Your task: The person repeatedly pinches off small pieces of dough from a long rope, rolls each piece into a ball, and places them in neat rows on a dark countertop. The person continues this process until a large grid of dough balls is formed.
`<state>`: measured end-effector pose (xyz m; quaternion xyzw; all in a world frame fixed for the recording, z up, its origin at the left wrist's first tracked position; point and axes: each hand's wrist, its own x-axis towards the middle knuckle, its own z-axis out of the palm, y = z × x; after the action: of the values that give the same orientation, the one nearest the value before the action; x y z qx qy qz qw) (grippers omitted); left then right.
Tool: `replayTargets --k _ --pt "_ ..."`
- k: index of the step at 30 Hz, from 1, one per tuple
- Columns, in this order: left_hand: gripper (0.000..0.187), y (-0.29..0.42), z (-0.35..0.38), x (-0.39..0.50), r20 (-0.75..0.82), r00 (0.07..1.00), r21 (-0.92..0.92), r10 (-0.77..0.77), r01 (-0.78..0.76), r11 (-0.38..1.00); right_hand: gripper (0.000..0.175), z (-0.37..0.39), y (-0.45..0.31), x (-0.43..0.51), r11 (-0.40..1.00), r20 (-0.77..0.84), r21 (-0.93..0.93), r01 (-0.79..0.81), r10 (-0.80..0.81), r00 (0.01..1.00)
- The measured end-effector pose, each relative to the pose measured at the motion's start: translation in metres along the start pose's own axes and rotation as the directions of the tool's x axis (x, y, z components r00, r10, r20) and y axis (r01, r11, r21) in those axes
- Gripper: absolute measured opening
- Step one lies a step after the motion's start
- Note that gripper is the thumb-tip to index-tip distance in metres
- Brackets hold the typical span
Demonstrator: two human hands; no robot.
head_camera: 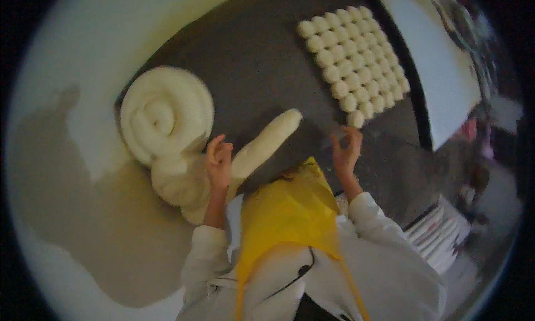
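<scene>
A long rope of pale dough [267, 142] runs diagonally across the dark worktop [250, 70], its rounded end pointing up and to the right. Beside the rope is my left hand [219, 162], fingers loosely curled and nothing visible in them. The rope leads back to folded dough [177, 176] at the left, next to a large spiral coil of dough [167, 105]. My right hand [347, 151] has thumb and fingers apart, its fingertips close to the nearest dough ball [355, 119]; whether they touch it is unclear. That ball sits at the near corner of a tight grid of dough balls [355, 66].
A pale wall [83, 66] borders the worktop on the left. On the right stands a white surface with a dark edge [434, 66]. A stack of pale, layered items [436, 237] lies at lower right. My yellow apron [288, 216] meets the worktop's near side.
</scene>
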<state>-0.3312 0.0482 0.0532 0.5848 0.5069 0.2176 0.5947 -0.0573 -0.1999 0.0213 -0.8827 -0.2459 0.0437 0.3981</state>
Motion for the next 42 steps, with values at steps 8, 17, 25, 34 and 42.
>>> replayTargets --k 8,17,25,34,42 --pt "0.027 -0.061 -0.018 -0.077 -0.269 0.963 -0.085 -0.019 -0.004 0.996 0.015 0.094 -0.116 -0.06 0.859 0.69 0.479 0.181 -0.496 0.528" --pt "0.024 -0.06 -0.017 -0.098 -0.364 0.931 -0.171 -0.03 -0.035 0.985 0.016 0.132 -0.12 -0.069 0.726 0.632 0.49 0.483 -0.677 0.378" --pt "0.024 -0.061 -0.018 -0.089 -0.309 0.951 -0.164 -0.004 -0.049 0.985 0.015 0.127 -0.15 -0.058 0.699 0.708 0.346 0.626 -0.632 0.314" --pt "0.025 -0.075 -0.018 -0.069 -0.273 0.962 -0.14 -0.028 -0.011 0.99 0.009 -0.076 0.028 -0.007 0.829 0.82 0.124 -0.545 0.224 0.527" --pt "0.053 -0.015 0.058 -0.05 0.026 0.885 0.495 0.466 -0.416 0.763 0.045 -0.192 0.158 -0.061 0.436 0.2 -0.897 -0.074 0.55 0.811"
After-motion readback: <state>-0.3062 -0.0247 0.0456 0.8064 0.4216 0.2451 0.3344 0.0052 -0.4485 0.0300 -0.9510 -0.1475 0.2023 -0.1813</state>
